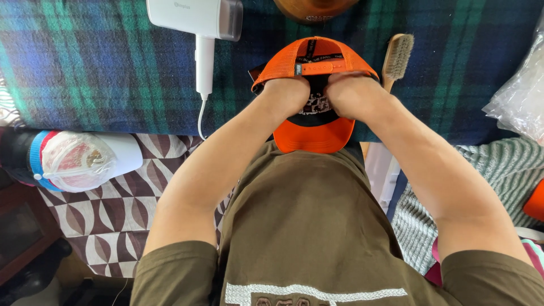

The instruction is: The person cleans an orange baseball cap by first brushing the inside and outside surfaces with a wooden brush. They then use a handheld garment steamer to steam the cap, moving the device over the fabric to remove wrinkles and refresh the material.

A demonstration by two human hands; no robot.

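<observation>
Orange cap (pixel 313 135) — gripped by both hands (pixel 286 96) (pixel 354 95) — over plaid blanket (pixel 102 73).

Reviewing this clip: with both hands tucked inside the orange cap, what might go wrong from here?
1. Both the left hand and right hand press inside the orange mesh-backed cap; hard stretching might strain its mesh or the adjustable strap.
2. The wooden bristle brush lies close beside the right hand and might be knocked aside.
3. The white handheld appliance's cord trails near the left forearm and might snag.
</observation>
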